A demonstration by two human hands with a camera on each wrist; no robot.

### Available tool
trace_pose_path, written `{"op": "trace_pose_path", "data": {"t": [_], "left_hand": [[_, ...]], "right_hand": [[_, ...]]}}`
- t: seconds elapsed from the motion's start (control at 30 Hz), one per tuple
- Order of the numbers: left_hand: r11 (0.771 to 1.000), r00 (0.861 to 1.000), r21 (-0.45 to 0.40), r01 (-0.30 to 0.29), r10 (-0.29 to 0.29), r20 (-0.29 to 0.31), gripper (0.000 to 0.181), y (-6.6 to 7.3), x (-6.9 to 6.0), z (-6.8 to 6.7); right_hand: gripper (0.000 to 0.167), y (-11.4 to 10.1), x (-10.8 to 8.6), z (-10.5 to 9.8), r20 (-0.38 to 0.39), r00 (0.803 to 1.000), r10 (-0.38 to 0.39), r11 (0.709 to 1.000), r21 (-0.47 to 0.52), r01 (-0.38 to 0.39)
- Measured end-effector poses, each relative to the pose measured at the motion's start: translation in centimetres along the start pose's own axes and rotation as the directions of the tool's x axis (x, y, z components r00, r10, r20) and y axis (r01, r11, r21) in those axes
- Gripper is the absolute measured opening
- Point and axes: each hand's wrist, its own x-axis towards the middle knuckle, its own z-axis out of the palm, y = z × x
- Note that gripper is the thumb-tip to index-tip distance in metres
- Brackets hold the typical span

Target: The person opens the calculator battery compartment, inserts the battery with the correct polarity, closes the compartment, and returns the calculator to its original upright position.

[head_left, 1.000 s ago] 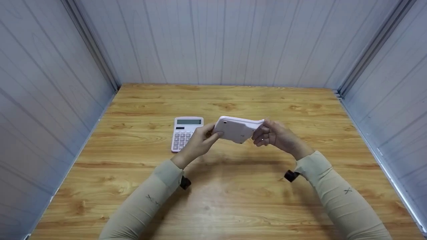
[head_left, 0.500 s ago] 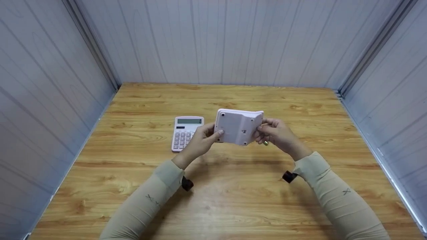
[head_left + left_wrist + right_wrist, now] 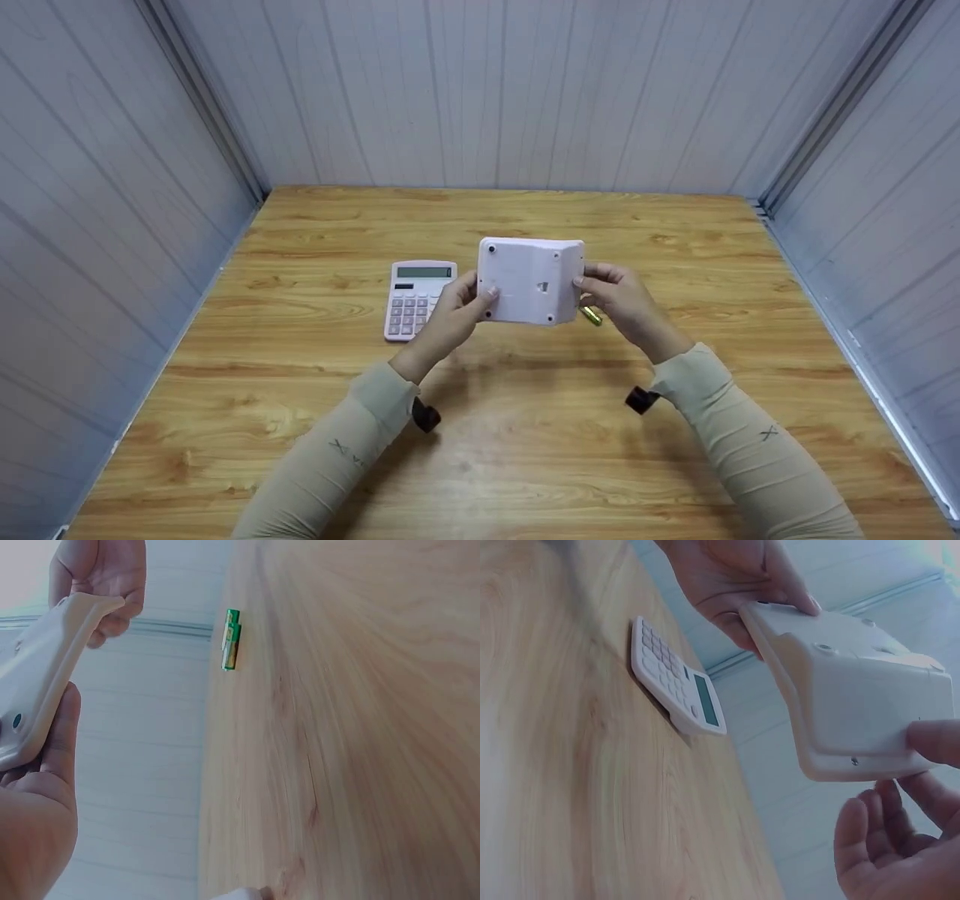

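Observation:
Between both hands, above the table, a pale pink calculator (image 3: 517,281) is held with its underside facing the head camera. My left hand (image 3: 448,321) grips one end, thumb on the back; in the left wrist view that hand (image 3: 45,802) has its fingers beneath the casing (image 3: 37,675). My right hand (image 3: 634,311) pinches the opposite, thicker end between thumb and fingers; the right wrist view shows its thumb on the casing (image 3: 877,705) and the lower fingers loosely curled. A second pink calculator (image 3: 424,273) lies face up on the table, partly behind my left hand.
Green and gold batteries (image 3: 231,645) lie on the wooden table (image 3: 480,450); in the head view one battery (image 3: 592,316) shows just below my right fingers. Panelled walls (image 3: 480,97) enclose the back and both sides.
The held calculator has tilted so its underside faces the head camera more fully, and it has risen slightly in view. My right thumb has moved onto its back. A battery has come into sight.

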Motion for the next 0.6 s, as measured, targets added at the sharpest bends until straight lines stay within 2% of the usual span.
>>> {"op": "trace_pose_path", "data": {"t": [0.1,0.27,0.43,0.6], "left_hand": [[0.999,1.0,-0.044,0.022,-0.022,-0.013,0.039,-0.1,0.0,0.0],[0.987,0.998,-0.147,0.065,-0.066,-0.008,0.046,-0.1,0.1,0.1],[0.968,0.995,-0.234,0.095,-0.097,0.007,0.049,-0.2,0.1,-0.1],[0.954,0.99,-0.265,0.137,-0.141,0.004,0.046,-0.1,0.3,-0.2]], "right_hand": [[0.02,0.1,0.1,0.4,-0.017,1.0,-0.002,1.0,0.014,0.003],[0.02,0.6,0.3,1.2,-0.1,0.995,-0.022,1.0,0.01,0.023],[0.029,0.9,0.3,2.0,-0.165,0.984,-0.072,0.995,-0.074,0.06],[0.033,0.9,0.2,2.5,-0.207,0.969,-0.131,0.983,-0.151,0.101]]}}
